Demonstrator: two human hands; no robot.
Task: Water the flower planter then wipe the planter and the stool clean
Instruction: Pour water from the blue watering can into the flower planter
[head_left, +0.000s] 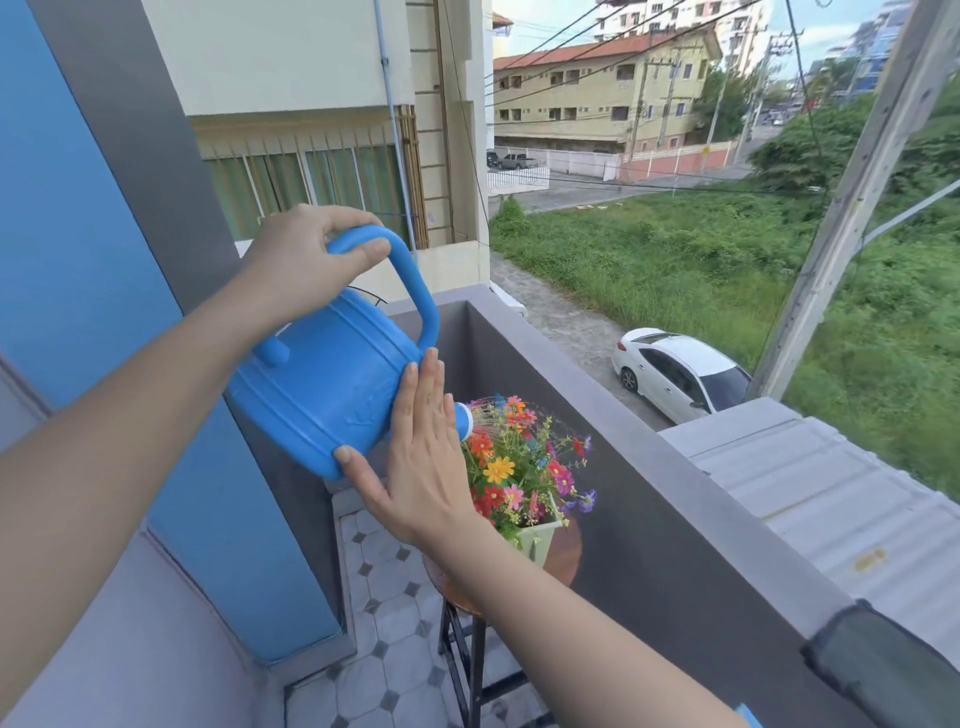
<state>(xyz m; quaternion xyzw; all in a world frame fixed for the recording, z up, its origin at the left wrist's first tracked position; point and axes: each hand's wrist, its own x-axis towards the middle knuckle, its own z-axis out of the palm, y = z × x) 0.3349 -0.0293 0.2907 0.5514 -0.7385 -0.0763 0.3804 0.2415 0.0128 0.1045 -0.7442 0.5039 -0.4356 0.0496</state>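
The left hand (301, 254) has its fingers wrapped around the handle of the tilted blue watering can (322, 384); the right hand (415, 467) lies flat, fingers together, against its base. Water sprays onto the flower planter (524, 478), which sits on the round stool (563, 561) just beside the balcony wall (675, 519), with open tiled floor (384, 665) to its left.

— Where is the planter (540, 538)?
— On the stool (563, 564), just beside the balcony wall (675, 545).
— And the watering can (324, 384)?
— Tilted above and left of the flowers (519, 462), between both hands.
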